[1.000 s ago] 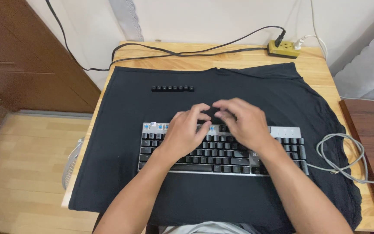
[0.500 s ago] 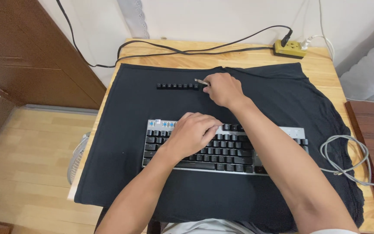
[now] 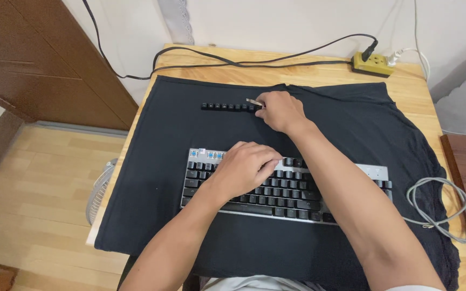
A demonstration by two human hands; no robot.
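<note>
Nearest us, our left hand [image 3: 244, 168] lay palm-down on the keyboard [image 3: 281, 188], fingers curled loosely over its upper rows and gripping nothing. The keyboard sat on a black cloth [image 3: 163, 161] spread over the wooden table [image 3: 405, 81]. Farther out, our right hand [image 3: 279, 110] pinched a small metal tool [image 3: 253, 102], its tip at the right end of a row of loose black keycaps [image 3: 230, 106] on the cloth.
</note>
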